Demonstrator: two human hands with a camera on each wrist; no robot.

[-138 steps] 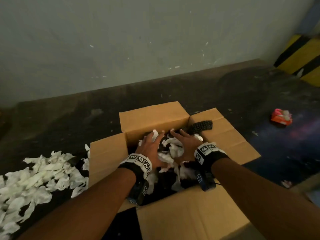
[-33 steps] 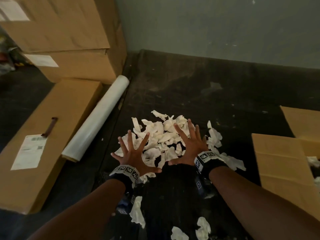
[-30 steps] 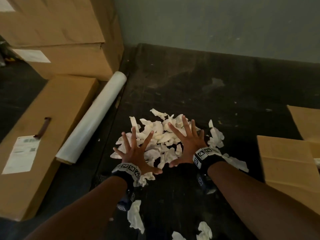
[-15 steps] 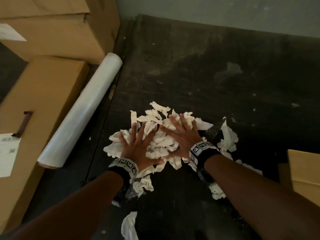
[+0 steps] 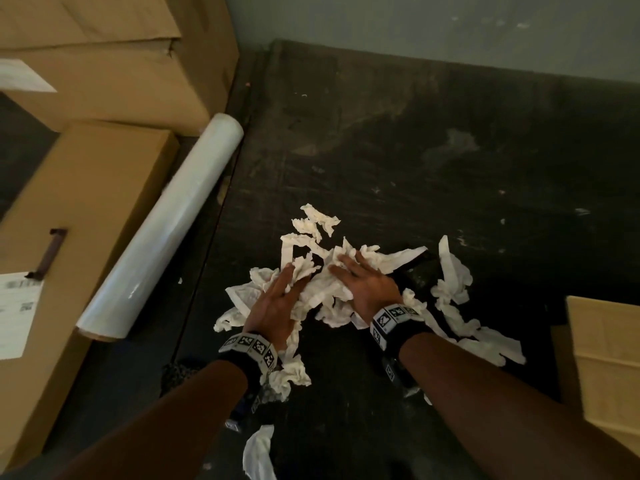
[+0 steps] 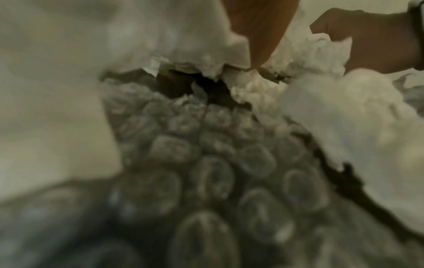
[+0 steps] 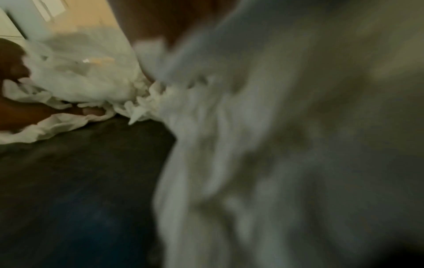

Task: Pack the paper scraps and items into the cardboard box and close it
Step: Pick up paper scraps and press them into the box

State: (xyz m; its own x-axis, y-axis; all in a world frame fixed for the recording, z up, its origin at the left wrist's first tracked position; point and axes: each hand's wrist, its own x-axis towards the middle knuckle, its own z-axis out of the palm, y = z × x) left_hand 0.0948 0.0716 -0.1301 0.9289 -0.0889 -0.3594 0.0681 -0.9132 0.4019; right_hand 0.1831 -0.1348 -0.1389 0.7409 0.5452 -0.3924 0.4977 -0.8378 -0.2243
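Note:
A pile of white paper scraps (image 5: 325,289) lies on the dark floor in the head view. My left hand (image 5: 282,292) and right hand (image 5: 360,282) are both dug into it, fingers curled into the paper and bunching it between them. In the left wrist view my right hand (image 6: 367,36) grips crumpled paper scraps (image 6: 309,59). In the blurred right wrist view my left hand (image 7: 13,76) holds paper too. Only a flap of the open cardboard box (image 5: 609,355) shows at the right edge. Its inside is out of view.
A roll of clear film (image 5: 166,230) lies left of the pile, beside a flat carton (image 5: 86,209) and stacked cartons (image 5: 104,64). Loose scraps (image 5: 453,271) trail toward the box, and one lies near me (image 5: 258,455). Bubble wrap (image 6: 206,163) lies under my left wrist.
My hands left the box and came down spread on the pile. Since then they have drawn together and curled their fingers in, heaping the scraps.

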